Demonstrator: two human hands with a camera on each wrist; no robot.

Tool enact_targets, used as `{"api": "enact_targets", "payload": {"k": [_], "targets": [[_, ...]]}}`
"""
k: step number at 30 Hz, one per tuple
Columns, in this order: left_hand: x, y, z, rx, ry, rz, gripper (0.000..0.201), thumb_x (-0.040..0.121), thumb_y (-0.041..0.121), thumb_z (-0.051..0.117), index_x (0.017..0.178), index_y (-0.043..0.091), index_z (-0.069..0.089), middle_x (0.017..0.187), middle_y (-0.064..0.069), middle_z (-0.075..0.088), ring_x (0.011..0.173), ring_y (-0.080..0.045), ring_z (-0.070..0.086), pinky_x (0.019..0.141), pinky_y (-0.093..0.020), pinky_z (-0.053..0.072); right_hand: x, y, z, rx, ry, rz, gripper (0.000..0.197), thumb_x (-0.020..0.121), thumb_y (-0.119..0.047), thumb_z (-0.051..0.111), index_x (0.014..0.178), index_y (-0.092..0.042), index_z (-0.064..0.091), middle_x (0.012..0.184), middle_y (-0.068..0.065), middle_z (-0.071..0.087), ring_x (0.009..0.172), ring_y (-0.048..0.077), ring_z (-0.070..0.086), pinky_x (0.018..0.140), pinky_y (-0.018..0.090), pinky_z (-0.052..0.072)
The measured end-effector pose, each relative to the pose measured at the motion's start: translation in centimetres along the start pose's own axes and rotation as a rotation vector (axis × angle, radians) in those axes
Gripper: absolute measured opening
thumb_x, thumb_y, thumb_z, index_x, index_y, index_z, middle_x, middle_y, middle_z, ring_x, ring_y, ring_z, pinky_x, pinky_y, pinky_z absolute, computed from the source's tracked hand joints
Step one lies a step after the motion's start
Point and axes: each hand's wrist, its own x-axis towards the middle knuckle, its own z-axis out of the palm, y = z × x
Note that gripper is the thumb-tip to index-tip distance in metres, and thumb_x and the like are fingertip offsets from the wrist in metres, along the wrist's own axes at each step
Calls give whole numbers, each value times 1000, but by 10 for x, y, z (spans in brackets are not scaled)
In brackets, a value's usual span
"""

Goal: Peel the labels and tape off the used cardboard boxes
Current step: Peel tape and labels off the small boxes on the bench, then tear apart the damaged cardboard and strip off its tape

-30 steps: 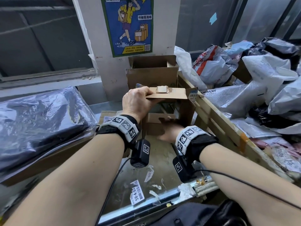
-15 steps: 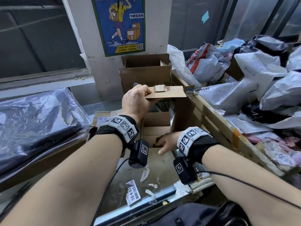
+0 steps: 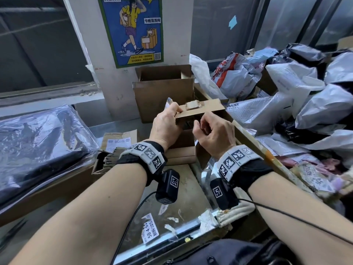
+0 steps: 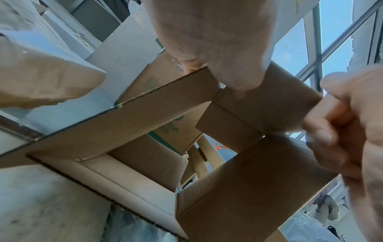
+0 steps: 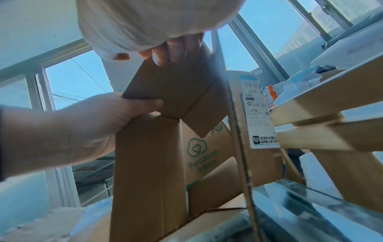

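Windows and a poster-hung pillar are backing a cluttered counter [image 3: 191, 180], and the left hand [image 3: 165, 124] is gripping the top flap [image 3: 206, 109] of the opened cardboard box [image 4: 244, 185], thumb underneath. A tape wad [image 3: 192, 105] is sitting on that flap at twelve o'clock from the right hand [image 3: 214, 131], which is hovering just beside the flap's near edge, fingers curled on nothing visible. The flap's long axis is running nine to three. The right hand looks nearer. The white label [image 5: 259, 113] on the box's right side is barely showing from the head view.
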Motion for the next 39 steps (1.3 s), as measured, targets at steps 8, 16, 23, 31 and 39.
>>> {"api": "enact_targets", "payload": {"k": [8,16,23,31,39], "targets": [[11,-4,15,-10,-63,-75,41,97,12,44,137,16,49,126,-18,61,116,-36,55,100,-41,44,3,30,-6,-114,249,97,32,78,-23,62,99,-15,39,92,12,53,83,18,50,67,25,42],[8,-6,25,4,-321,33,64,87,10,58,146,14,33,140,-9,48,130,-26,43,106,-29,35,15,39,-9,446,9,1028,46,89,-29,56,129,-9,48,115,4,56,106,20,53,79,20,42],[1,-15,38,59,-532,-12,113,53,45,90,142,15,28,138,2,41,129,-14,38,109,-28,31,29,43,-3,552,10,1229,16,80,-2,56,92,-3,67,87,8,61,85,23,57,72,34,50],[-2,-15,41,73,-64,85,41,92,17,59,132,12,55,125,-13,62,113,-31,57,95,-32,43,52,16,-17,921,-87,1053,20,95,-28,51,96,-12,63,94,12,68,88,26,66,86,46,55],[35,-1,-3,-456,274,-232,34,93,19,60,121,1,57,115,-10,66,106,-22,62,99,-39,48,44,53,13,727,-166,1030,77,55,-59,62,121,-19,59,112,-3,68,107,16,62,100,41,47]]}}
